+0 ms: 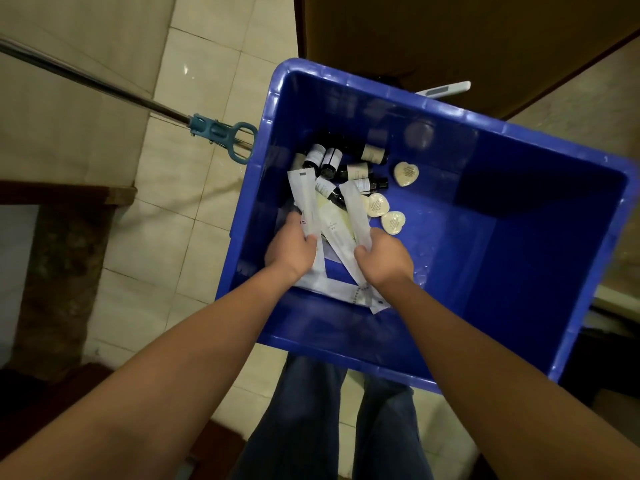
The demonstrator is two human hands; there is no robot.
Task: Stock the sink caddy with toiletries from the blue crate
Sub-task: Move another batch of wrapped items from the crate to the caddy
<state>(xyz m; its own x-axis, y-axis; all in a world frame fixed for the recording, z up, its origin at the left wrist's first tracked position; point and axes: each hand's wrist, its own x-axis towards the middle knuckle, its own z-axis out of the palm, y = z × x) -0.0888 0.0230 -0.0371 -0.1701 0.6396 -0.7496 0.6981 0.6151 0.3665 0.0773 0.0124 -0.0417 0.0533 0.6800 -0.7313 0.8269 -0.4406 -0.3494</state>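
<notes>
left hand (291,249) grips left packet (306,199), right hand (384,259) grips right packet (356,213), inside the blue crate (519,237).

The left forearm (180,358) and right forearm (485,362) are bare; the legs wear dark blue jeans (298,427).

In the crate (519,237), bottles (332,161) lie behind the packets (332,223), soaps (391,221) to their right

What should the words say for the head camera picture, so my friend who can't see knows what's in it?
A person's left hand and right hand reach into a blue crate, each holding a long white packet. Beyond the hands, small dark bottles and pale heart-shaped soaps lie in the crate.
</notes>
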